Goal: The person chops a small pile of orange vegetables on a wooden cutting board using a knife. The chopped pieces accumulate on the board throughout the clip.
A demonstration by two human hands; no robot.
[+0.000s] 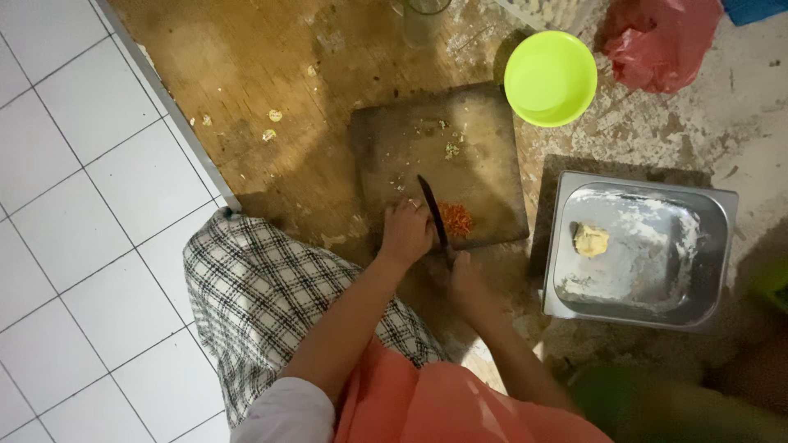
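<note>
A dark wooden cutting board (pixel 484 123) lies on the worn wooden floor. A small pile of chopped red chilli (pixel 457 219) sits near its front edge. My right hand (pixel 468 279) grips the handle of a dark knife (pixel 432 209) whose blade rests beside the chilli. My left hand (pixel 405 232) rests on the board just left of the blade, fingers curled, a ring on one finger. Small pale green bits (pixel 451 150) lie higher on the board.
A lime green bowl (pixel 550 78) stands behind the board to the right. A steel tray (pixel 722 246) holding a yellowish lump (pixel 590 240) sits at right. A red plastic bag (pixel 661 41) lies at the back. White tiles (pixel 74 205) cover the left; my checked cloth (pixel 254 303) covers my knee.
</note>
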